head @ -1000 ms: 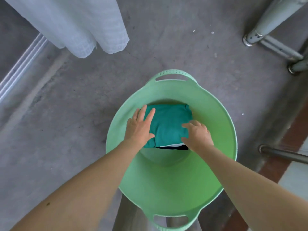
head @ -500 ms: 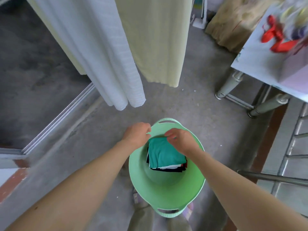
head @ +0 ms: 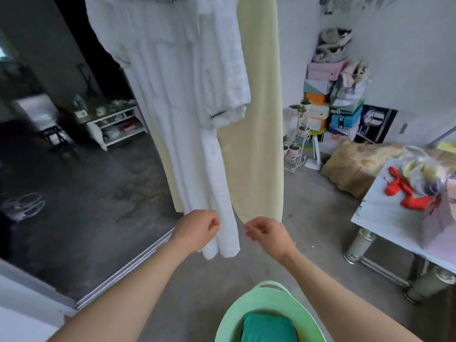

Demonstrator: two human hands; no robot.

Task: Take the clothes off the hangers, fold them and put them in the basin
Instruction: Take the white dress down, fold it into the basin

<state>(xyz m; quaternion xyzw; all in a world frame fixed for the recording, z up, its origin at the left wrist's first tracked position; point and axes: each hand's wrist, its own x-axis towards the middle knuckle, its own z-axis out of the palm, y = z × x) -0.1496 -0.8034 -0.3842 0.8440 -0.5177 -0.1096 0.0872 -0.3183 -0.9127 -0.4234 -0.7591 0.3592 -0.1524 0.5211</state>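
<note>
Right hand [head: 267,234] loosely curled, empty, beside the hanging white garment [head: 177,95] — left hand [head: 197,230] at its hem, grip unclear. Folded teal piece [head: 267,328] sits in the green basin [head: 233,317]. A downward tug could snag the unseen hanger.

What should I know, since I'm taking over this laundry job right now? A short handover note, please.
Left hand: fingers loosely curled against the white garment's lower end; a grip cannot be confirmed.
Right hand: loosely curled, empty, beside it.
Basin: on the floor below, with a folded teal garment on top inside.
Done: at least that piece is folded and placed.
Left: the white garment and the pale yellow garment behind it hang; unhook each, fold it, put it in the basin. Hangers are out of view.
</note>
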